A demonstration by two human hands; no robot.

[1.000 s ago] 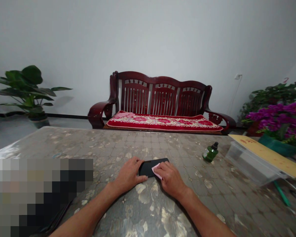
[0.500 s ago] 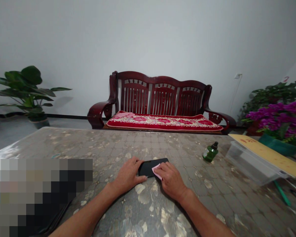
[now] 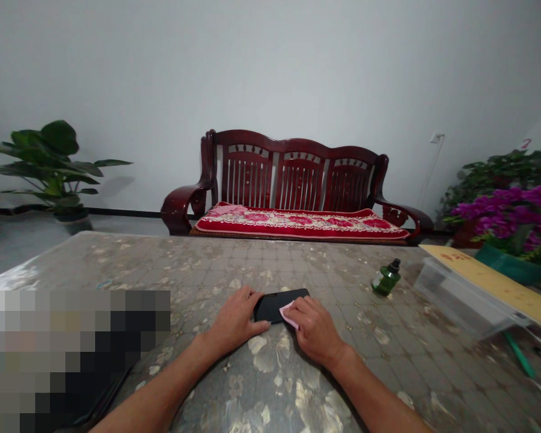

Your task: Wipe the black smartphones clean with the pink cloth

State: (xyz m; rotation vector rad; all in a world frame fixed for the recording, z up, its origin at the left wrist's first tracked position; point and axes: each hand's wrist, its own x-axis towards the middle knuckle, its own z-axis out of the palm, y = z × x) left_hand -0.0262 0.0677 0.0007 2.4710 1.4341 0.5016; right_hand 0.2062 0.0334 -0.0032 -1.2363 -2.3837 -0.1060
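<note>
**Two-handed hold at a flat black rectangular device (image 3: 269, 307)**

The device lies on the grey-brown floral-patterned counter (image 3: 198, 258), just below the centre of the frame. The left hand (image 3: 237, 319) grips its left end, thumb at the lower edge and fingers at the upper. The right hand (image 3: 318, 329) pinches a small pale-pink cloth (image 3: 287, 313), which touches the device's right part. Right of centre stands a green bottle with a black top (image 3: 386, 279); at the lower right, a clear plastic box (image 3: 460, 304) carries a yellow sheet (image 3: 491, 279). Upper centre: a dark-red wooden bench (image 3: 297, 144) with a red-and-white floral seat cover (image 3: 297, 222).
</note>
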